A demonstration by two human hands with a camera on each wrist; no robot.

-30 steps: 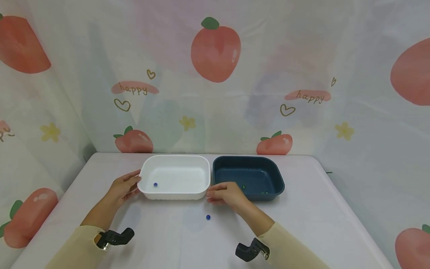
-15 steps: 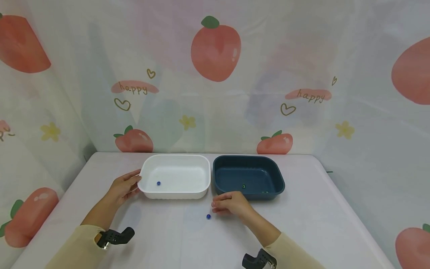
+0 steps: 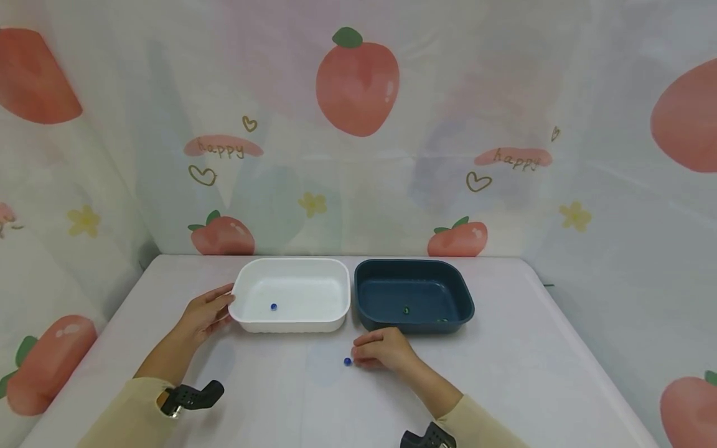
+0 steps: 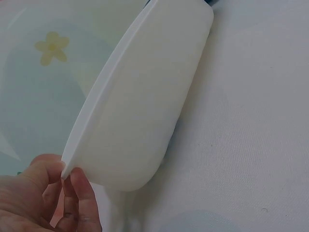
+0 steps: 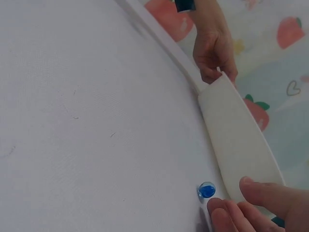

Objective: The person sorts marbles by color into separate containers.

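My left hand (image 3: pixel 207 313) pinches the left rim of the white basin (image 3: pixel 290 326) between thumb and fingers, as the left wrist view shows. One blue marble (image 3: pixel 274 307) lies inside that basin. On the cloth in front, a second blue marble (image 3: pixel 347 361) sits just left of the fingertips of my right hand (image 3: pixel 383 350). In the right wrist view, the thumb stands apart from the fingers, which are close beside the clear-and-blue marble (image 5: pixel 206 190); nothing is held there.
A dark blue basin (image 3: pixel 414 326) stands right beside the white one, with green marbles (image 3: pixel 406 310) in it. A white cloth (image 3: pixel 269 392) covers the table. Behind hangs a fruit-printed curtain (image 3: pixel 381 193).
My right hand has come from between the basins toward the front, down beside the loose marble. The marble inside the white basin has rolled right. My left hand keeps its place.
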